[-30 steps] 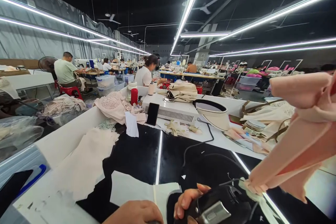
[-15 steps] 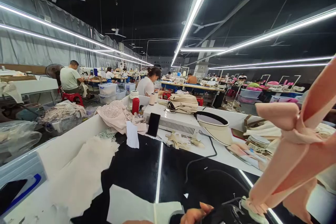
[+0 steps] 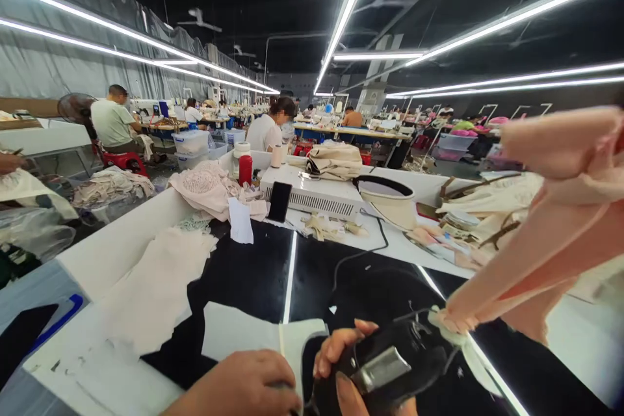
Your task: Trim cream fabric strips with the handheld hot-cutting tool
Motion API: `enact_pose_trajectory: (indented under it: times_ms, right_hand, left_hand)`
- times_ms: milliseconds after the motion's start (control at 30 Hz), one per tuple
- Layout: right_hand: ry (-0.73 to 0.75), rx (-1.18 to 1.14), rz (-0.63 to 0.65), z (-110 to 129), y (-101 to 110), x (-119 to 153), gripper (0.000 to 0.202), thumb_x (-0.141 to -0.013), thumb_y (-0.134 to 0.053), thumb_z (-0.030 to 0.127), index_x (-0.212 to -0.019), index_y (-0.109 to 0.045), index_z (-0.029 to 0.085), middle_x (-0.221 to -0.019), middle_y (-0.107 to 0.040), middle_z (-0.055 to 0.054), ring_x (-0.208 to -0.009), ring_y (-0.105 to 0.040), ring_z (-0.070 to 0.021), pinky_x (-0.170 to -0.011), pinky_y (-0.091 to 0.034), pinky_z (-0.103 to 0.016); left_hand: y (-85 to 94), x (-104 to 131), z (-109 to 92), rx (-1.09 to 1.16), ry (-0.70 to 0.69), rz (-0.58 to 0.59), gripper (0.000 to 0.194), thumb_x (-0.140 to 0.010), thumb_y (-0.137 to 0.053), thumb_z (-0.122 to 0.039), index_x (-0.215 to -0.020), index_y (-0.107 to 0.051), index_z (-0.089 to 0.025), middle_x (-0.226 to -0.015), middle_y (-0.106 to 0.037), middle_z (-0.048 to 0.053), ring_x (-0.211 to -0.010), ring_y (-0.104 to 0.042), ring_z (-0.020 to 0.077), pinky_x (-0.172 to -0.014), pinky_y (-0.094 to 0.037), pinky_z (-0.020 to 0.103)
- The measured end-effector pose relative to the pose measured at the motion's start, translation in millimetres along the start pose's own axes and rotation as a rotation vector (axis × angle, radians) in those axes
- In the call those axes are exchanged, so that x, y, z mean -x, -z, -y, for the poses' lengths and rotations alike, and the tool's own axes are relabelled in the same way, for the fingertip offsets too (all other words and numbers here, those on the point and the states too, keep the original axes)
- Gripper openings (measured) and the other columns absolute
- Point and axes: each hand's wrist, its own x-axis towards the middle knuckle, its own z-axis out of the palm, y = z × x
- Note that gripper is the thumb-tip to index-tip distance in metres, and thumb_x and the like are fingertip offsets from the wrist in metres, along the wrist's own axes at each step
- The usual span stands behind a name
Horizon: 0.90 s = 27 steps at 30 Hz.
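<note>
Fingers (image 3: 340, 340) of the right hand (image 3: 345, 364) are wrapped around a glossy black handheld device with a silver plate (image 3: 420, 352), and it's right there at the near edge, just right of centre! Over to its left comes the left hand (image 3: 251, 378), apart from the right, fingers curled down by a pale flat sheet with a raised strip (image 3: 238, 334); whether it grips anything, the view doesn't show.

Up on the right, a big knotted pink fabric bundle (image 3: 526, 257) slants down, its gathered end meeting a pale green-white band (image 3: 447, 326) beside the device. All this plays out over a shiny black work surface (image 3: 253, 279), with a ragged pale pink cloth (image 3: 160, 286) sprawled at the left.

Farther back, a white paper slip (image 3: 240, 221) lies near a black phone (image 3: 279, 201), which leans against a white vented box (image 3: 316, 194). Folded cream fabric (image 3: 336, 161) rides on that box, a cream visor with a dark rim (image 3: 390, 201) sits to its right, and a red bottle (image 3: 245, 170) stands left. Beyond, a person in a white top (image 3: 263, 132) is seated!
</note>
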Motion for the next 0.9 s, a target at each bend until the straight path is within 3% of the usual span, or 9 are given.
enact_pose_trajectory:
  times_ms: [67,200,633,900]
  right_hand:
    - [0.012,0.024,0.037,10.1,-8.3,4.3,0.034,-0.091,-0.074,0.028,-0.12,-0.058,0.029,-0.082,-0.066,0.0,-0.064,-0.066,-0.0156,-0.057,-0.058,-0.03]
    - [0.038,-0.008,0.084,15.3,-11.9,-0.3,0.039,-0.09,-0.075,0.025,-0.124,-0.056,0.029,-0.084,-0.065,0.002,-0.065,-0.064,-0.0137,-0.056,-0.056,-0.027]
    - [0.049,0.002,0.078,15.5,-12.7,-0.5,0.038,-0.093,-0.071,0.018,-0.126,-0.057,0.03,-0.085,-0.065,0.001,-0.066,-0.064,-0.0138,-0.059,-0.056,-0.029]
    - [0.057,-0.033,0.067,18.9,-13.9,-1.7,0.038,-0.091,-0.074,0.026,-0.126,-0.057,0.029,-0.084,-0.063,0.001,-0.066,-0.063,-0.0135,-0.06,-0.057,-0.029]
  left_hand:
    - [13.8,0.8,-11.6,-0.004,0.013,0.033,0.013,-0.103,-0.058,-0.028,-0.112,-0.066,-0.022,-0.109,-0.071,0.004,-0.1,-0.069,0.0173,-0.092,-0.056,0.024]
    - [31.8,0.3,-16.4,0.01,-0.011,0.073,0.019,-0.106,-0.051,-0.025,-0.118,-0.065,-0.02,-0.114,-0.07,0.007,-0.107,-0.067,0.0198,-0.093,-0.057,0.028]
    - [32.0,1.5,-16.1,0.008,-0.024,0.075,0.02,-0.106,-0.051,-0.024,-0.118,-0.066,-0.019,-0.113,-0.07,0.009,-0.106,-0.067,0.0201,-0.094,-0.057,0.03]
    - [30.2,4.4,-15.7,-0.004,-0.022,0.056,0.021,-0.106,-0.051,-0.025,-0.12,-0.065,-0.019,-0.114,-0.07,0.009,-0.108,-0.067,0.0197,-0.093,-0.057,0.029]
